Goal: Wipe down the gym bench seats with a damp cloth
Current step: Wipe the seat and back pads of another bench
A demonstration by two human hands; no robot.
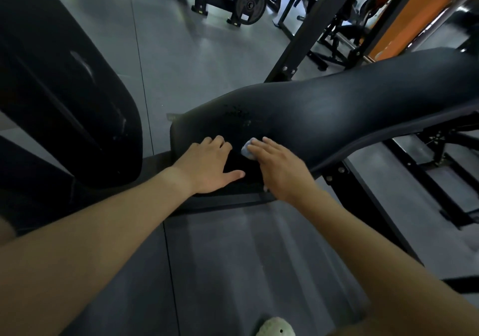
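**While left hand braces, right hand presses cloth on seat end**

As the right hand (281, 165) lies flat with its fingers straight and close together, it pins a small pale-blue cloth (247, 150) against the near end of the bench seat (337, 112), just below the middle of the frame. Only a corner of the cloth shows past the fingertips. A flat palm rather than a pinch probably spreads pressure for wiping.

Left hand (210, 165) sits just beside it on the same pad, palm down, thumb spread out wide, holding nothing. Looks like a brace, taking the person's weight while they lean in.

Just above both hands the black pad carries a speckled patch (238, 112): droplets or scuffs, cannot tell. From there the pad runs off toward the upper right, none of it visibly damp, so most of the wiping seems left to do.

Under the pad, at the right, a black metal frame (363, 206) carries it. A second dark pad (64, 89) fills the upper left, untouched. Grey floor (233, 258) lies below the arms. A weight plate (250, 5) on a rack stands at the top, well apart.
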